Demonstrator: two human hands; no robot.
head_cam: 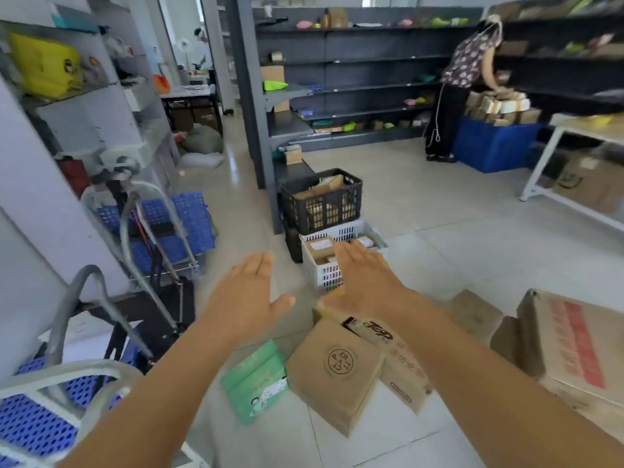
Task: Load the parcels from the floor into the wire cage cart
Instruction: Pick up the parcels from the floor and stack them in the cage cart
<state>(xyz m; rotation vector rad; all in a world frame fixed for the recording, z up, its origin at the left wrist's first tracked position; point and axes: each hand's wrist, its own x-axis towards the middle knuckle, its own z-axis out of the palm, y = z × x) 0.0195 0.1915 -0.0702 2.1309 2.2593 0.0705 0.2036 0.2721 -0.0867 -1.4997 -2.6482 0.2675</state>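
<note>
Both my arms reach forward over the floor. My left hand (246, 295) is flat and holds nothing, fingers straight. My right hand (363, 278) is also flat and empty, hovering above a pile of parcels. Below it lie a brown box with a round stamp (337, 369), a printed brown box (401, 366) leaning behind it, and a green padded mailer (256, 383). More cardboard boxes (570, 352) lie at the right. A cart with grey tube handles and a blue perforated deck (30, 423) stands at the lower left.
A white basket (324, 275) and a black crate (320, 201) with parcels stand ahead by a dark shelf unit (354, 79). Another folded blue cart (175, 224) leans at the left. A person (462, 86) sorts parcels above a blue bin (493, 146) at the far right.
</note>
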